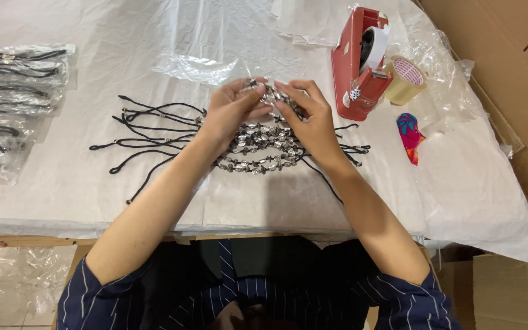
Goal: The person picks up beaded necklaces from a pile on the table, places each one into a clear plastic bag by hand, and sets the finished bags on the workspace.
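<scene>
My left hand (230, 110) and right hand (310, 116) both pinched one beaded cord (271, 95), lifted just above the pile of beaded cords (258, 146) at mid-table; it looked light, limp and tangle-prone, best held at the beads.

red tape dispenser (352, 73), silver-black bead strands (258, 146) w/ black cords (148, 143), pink-blue patterned cloth (410, 137)
</scene>
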